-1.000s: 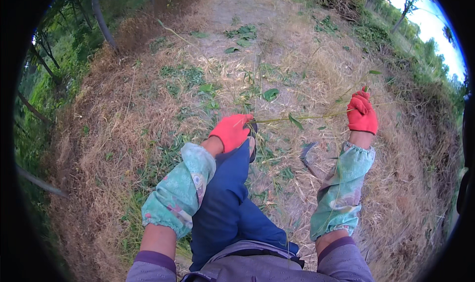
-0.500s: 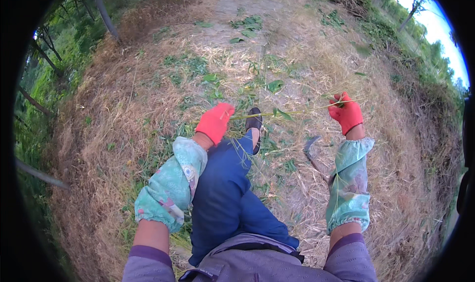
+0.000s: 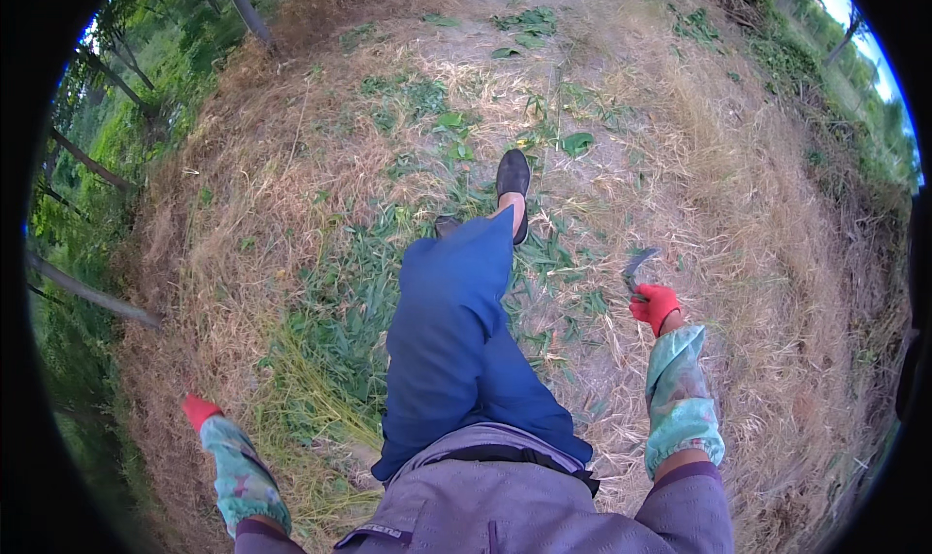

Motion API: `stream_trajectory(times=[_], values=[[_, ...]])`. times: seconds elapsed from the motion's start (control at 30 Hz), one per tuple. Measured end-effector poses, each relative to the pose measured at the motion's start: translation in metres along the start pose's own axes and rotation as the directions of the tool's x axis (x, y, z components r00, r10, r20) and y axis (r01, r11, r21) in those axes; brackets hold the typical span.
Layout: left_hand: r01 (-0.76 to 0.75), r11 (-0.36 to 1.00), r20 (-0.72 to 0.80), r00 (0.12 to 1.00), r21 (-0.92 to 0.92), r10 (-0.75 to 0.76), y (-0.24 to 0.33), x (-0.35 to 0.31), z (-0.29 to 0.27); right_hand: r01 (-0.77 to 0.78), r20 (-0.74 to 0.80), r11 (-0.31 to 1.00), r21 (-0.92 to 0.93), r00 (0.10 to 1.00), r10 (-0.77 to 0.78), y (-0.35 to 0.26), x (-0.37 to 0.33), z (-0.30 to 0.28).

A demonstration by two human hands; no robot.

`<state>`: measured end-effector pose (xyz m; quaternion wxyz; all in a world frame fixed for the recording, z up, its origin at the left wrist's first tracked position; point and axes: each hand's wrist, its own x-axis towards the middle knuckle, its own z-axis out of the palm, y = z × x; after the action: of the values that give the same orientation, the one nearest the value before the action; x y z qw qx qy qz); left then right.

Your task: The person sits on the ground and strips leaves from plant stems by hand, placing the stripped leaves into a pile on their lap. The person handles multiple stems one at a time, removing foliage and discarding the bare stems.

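My right hand (image 3: 656, 308), in a red glove, is at the handle end of a sickle (image 3: 639, 262) on the right, its fingers closed round the covered handle. The curved dark blade points up and away from me over dry straw. My left hand (image 3: 200, 410), also red-gloved, is far out to the left above dry grass. Its fingers are too small and blurred to show whether they hold anything. Between that hand and my legs lies a heap of long yellow-green stalks (image 3: 316, 389).
Cut green leaves (image 3: 349, 311) are strewn left of my blue trousers (image 3: 442, 311). One dark shoe (image 3: 514, 173) is on the ground ahead. Dry straw (image 3: 748, 263) spreads to the right. Slim tree trunks (image 3: 92, 292) and greenery line the left edge.
My left hand has swung from the middle to the far left, and the stalk stretched between my hands is gone. My right hand has come down to the sickle.
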<state>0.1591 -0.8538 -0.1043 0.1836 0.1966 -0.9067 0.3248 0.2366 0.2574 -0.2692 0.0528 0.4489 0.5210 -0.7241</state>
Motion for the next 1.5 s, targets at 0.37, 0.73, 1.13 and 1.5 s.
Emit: stream_trajectory(times=[0.37,0.73,1.13,1.5], values=[[-0.064,0.995,0.959,0.271,-0.070,0.085,0.083,-0.370,-0.025,-0.259,-0.165,0.948,-0.185,0.959,0.229,0.118,-0.012,-0.037],[0.416,0.090,0.426,0.875,-0.905,0.230,0.386,-0.035,-0.201,0.519,-0.271,0.730,0.445,0.855,-0.442,-0.094,-0.075,0.056],[-0.087,0.139,0.088,0.438,-0.986,0.895,0.800,-0.006,-0.204,0.545,-0.051,0.705,0.453,0.806,-0.590,-0.212,-0.057,0.239],[-0.148,0.224,0.071,0.665,-0.963,0.744,1.020,-0.038,-0.156,0.515,-0.235,0.788,0.336,0.856,-0.460,-0.213,-0.061,0.212]])
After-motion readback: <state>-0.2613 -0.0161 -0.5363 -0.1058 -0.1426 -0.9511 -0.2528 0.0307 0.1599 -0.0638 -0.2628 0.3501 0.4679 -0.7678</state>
